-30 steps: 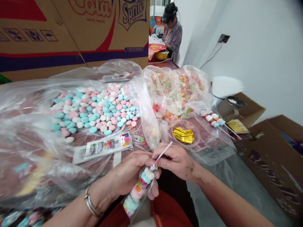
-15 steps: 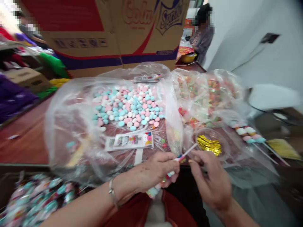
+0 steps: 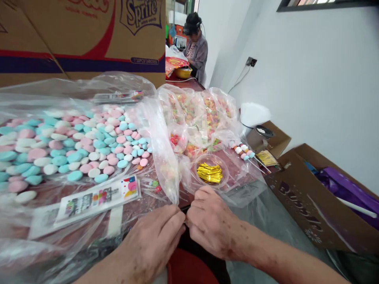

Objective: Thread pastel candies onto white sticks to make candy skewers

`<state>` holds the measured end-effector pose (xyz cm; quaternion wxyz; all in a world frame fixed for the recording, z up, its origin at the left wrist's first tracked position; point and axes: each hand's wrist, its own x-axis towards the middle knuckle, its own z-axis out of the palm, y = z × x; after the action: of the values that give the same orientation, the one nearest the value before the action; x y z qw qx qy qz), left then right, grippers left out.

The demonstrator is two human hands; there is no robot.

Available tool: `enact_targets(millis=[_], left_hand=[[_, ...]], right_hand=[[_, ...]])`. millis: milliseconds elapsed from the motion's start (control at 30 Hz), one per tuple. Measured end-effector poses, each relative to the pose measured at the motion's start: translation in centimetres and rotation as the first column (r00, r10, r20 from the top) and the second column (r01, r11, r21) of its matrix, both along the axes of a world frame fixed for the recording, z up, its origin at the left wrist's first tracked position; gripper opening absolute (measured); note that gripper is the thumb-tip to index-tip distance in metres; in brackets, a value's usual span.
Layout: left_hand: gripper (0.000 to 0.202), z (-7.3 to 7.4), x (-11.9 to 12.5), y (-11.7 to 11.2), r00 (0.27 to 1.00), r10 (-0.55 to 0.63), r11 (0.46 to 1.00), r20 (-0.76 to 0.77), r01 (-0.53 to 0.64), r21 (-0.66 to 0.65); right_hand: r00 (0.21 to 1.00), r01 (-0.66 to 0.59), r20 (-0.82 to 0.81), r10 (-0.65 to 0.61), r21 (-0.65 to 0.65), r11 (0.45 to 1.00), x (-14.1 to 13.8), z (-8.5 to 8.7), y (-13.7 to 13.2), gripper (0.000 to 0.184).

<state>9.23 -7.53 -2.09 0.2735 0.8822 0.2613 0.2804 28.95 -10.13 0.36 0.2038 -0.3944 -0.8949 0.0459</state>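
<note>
Your left hand (image 3: 156, 238) and your right hand (image 3: 209, 225) meet low in front of you, at the near edge of the table (image 3: 184, 199). The fingers of both hands are bent in, and I cannot tell what your left hand is grasping, or your right, because the tips are hidden. A tiny bit of something shows between them, too small to name. Just past your hands, the narrow end of a clear bag (image 3: 166, 165) points at you. The shiny gold ties (image 3: 209, 172) sit in a round clear dish (image 3: 227, 170), near your right hand and just beyond it. Farther to the right lie two candy sticks (image 3: 243, 150). On your left you have flat printed packs (image 3: 96, 201), and behind them a big pile of pink, blue and white candies (image 3: 83, 154). Far back, another person (image 3: 199, 53) stands by a yellow bowl (image 3: 183, 73)
</note>
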Motion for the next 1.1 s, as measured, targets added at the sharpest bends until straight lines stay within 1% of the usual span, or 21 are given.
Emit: enact_targets(millis=[33,67,100,133,167,200,233,267,300,333,400,433,500,600,700,800,867,933,1000,1100], left_hand=[[0.021,-0.2,0.0,0.0,0.999,-0.012,0.996,0.043,0.008,0.094],[0.022,-0.3,-0.1,0.1,0.997,-0.003,0.993,0.076,-0.006,0.117],[0.020,-0.1,-0.2,0.2,0.994,0.038,0.996,0.101,-0.046,0.073],[0.018,0.2,-0.4,0.3,0.988,0.104,0.994,0.113,-0.102,-0.023],[0.016,0.6,-0.5,0.5,0.979,0.179,0.973,0.099,-0.161,-0.164],[0.017,1.1,-0.6,0.6,0.967,0.246,0.924,0.070,-0.212,-0.319],[0.020,1.6,-0.7,0.8,0.953,0.301,0.850,0.041,-0.248,-0.464],[0.024,2.1,-0.7,0.9,0.941,0.337,0.765,0.020,-0.262,-0.588],[0.026,2.4,-0.7,1.1,0.933,0.359,0.683,0.016,-0.251,-0.686],[0.028,2.7,-0.5,1.1,0.926,0.378,0.609,0.026,-0.227,-0.760],[0.029,2.7,-0.3,1.2,0.904,0.425,0.490,0.051,-0.182,-0.852],[0.029,2.7,-0.1,1.2,0.893,0.446,0.443,0.057,-0.165,-0.881],[0.028,2.5,0.1,1.2,0.872,0.485,0.380,0.061,-0.147,-0.913],[0.024,2.3,0.2,1.3,0.848,0.524,0.328,0.079,-0.116,-0.938],[0.023,2.1,0.1,1.4,0.833,0.543,0.284,0.107,-0.062,-0.957],[0.023,1.8,0.1,1.6,0.829,0.539,0.249,0.146,0.009,-0.968],[0.023,1.5,0.2,1.6,0.829,0.533,0.226,0.171,0.055,-0.973],[0.022,1.4,0.3,1.6,0.819,0.538,0.220,0.199,0.091,-0.971],[0.020,1.4,0.5,1.6,0.809,0.542,0.232,0.229,0.118,-0.966],[0.020,1.6,1.0,1.7,0.805,0.535,0.248,0.257,0.141,-0.958]], right_hand=[[1.000,-0.017,-0.019,0.016,-0.051,0.999,0.5,0.4,0.4,0.028],[0.999,-0.015,-0.039,0.011,-0.093,0.996,1.2,0.7,0.9,0.030],[0.999,0.006,-0.050,-0.011,-0.118,0.993,2.1,0.9,1.6,0.031],[0.997,0.063,-0.039,-0.069,-0.136,0.989,3.2,0.9,2.4,0.033],[0.980,0.199,0.003,-0.200,-0.129,0.972,4.2,0.8,3.2,0.033],[0.955,0.288,0.095,-0.280,-0.082,0.954,5.2,0.6,4.0,0.031],[0.910,0.371,0.216,-0.355,-0.040,0.928,6.0,0.1,4.8,0.028],[0.856,0.429,0.322,-0.406,-0.001,0.903,6.6,-0.4,5.5,0.025],[0.810,0.451,0.407,-0.422,0.025,0.892,7.0,-0.9,6.1,0.022],[0.774,0.461,0.470,-0.424,0.039,0.886,7.1,-1.4,6.6,0.020],[0.751,0.450,0.524,-0.402,0.040,0.892,6.9,-2.2,7.1,0.020],[0.752,0.441,0.531,-0.391,0.035,0.897,6.7,-2.4,7.3,0.020],[0.758,0.434,0.530,-0.381,0.027,0.901,6.3,-2.6,7.5,0.020],[0.758,0.431,0.540,-0.366,0.007,0.903,6.3,-2.5,7.5,0.019],[0.772,0.449,0.499,-0.392,0.008,0.893,6.6,-2.2,7.4,0.020],[0.777,0.491,0.443,-0.447,0.020,0.871,7.0,-1.9,7.2,0.020],[0.772,0.525,0.420,-0.476,-0.001,0.851,7.3,-1.9,7.1,0.021],[0.789,0.544,0.373,-0.488,-0.054,0.838,7.6,-2.1,7.1,0.022],[0.811,0.545,0.315,-0.494,-0.099,0.832,7.9,-2.4,7.2,0.024],[0.835,0.539,0.203,-0.512,-0.110,0.835,8.1,-2.5,7.2,0.025]])
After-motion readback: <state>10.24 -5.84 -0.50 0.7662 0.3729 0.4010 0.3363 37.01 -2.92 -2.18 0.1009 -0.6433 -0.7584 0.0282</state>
